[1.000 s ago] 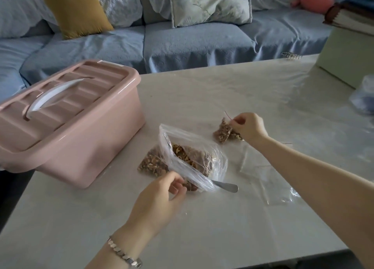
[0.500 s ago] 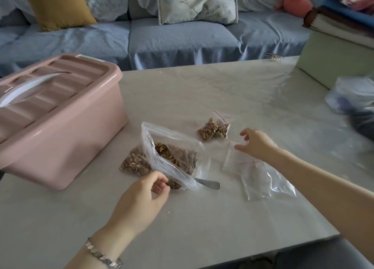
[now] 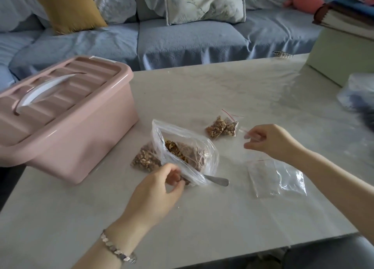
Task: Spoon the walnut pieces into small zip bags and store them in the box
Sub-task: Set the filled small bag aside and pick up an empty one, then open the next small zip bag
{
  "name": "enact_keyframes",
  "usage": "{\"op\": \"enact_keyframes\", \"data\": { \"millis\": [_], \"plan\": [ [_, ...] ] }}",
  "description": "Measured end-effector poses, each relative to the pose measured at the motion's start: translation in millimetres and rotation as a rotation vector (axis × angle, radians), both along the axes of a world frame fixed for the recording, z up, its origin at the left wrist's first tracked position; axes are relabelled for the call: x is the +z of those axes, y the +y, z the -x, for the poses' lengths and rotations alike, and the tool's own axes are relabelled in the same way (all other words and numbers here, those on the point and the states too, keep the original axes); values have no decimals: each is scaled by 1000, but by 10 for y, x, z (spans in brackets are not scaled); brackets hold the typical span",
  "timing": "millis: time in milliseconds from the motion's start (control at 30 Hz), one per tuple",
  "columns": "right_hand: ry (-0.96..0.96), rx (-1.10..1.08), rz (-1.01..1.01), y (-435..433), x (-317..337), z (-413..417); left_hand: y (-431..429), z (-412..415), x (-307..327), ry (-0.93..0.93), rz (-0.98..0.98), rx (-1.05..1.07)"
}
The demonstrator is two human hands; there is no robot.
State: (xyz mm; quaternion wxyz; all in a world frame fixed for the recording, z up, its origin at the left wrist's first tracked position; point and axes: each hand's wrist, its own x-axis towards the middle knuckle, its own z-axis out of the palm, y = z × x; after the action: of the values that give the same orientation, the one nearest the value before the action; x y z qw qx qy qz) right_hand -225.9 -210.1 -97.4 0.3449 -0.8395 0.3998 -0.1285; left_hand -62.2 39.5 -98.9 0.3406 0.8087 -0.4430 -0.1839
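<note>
A large clear bag of walnut pieces (image 3: 188, 153) lies open on the table's middle, and my left hand (image 3: 155, 193) pinches its near edge. A metal spoon (image 3: 217, 181) pokes out from under that bag. Two small filled zip bags (image 3: 221, 127) lie just behind it. My right hand (image 3: 271, 141) is lifted above the table, its fingers pinching a small empty zip bag (image 3: 245, 132) by the top. A stack of empty zip bags (image 3: 275, 177) rests below that hand. The pink box (image 3: 81, 147) stands at the left with its lid shut.
A pale green box (image 3: 340, 54) with books on top fills the far right corner, with a crumpled plastic bag (image 3: 358, 92) beside it. A blue sofa with cushions (image 3: 182, 35) runs behind the table. The table's (image 3: 202, 228) near edge is close to me.
My right hand let go of the filled small bag, moved right to the empty bags and now lifts one. My left hand stayed on the large bag.
</note>
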Motion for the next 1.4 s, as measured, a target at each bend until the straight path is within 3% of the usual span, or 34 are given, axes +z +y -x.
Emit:
{"op": "enact_keyframes", "data": {
  "millis": [133, 233, 433, 600, 700, 800, 867, 1033, 1400],
  "plan": [
    [-159, 122, -157, 585, 406, -66, -126, 126, 119, 220, 133, -17],
    [-153, 262, -235, 967, 566, -151, -217, 168, 213, 437, 216, -5],
    [-122, 281, -313, 1167, 591, -178, -98, 98, 229, 485, 271, -58],
    [-119, 239, -394, 1203, 552, -194, -4, 47, 182, 343, 222, -66],
    [-136, 165, -535, 1245, 511, -234, 23, 62, 153, 124, 220, -41],
    [-198, 39, -598, 1296, 468, -249, 27, 109, 118, -172, 317, 124],
    [-236, -15, -583, 1342, 449, -248, 32, 149, 134, -213, 352, 146],
    [-295, -2, -528, 1449, 459, -270, 20, 273, 252, 144, 137, 16],
    [-248, 102, -654, 1420, 443, -251, 42, 204, 343, 505, 115, -46]
  ]
}}
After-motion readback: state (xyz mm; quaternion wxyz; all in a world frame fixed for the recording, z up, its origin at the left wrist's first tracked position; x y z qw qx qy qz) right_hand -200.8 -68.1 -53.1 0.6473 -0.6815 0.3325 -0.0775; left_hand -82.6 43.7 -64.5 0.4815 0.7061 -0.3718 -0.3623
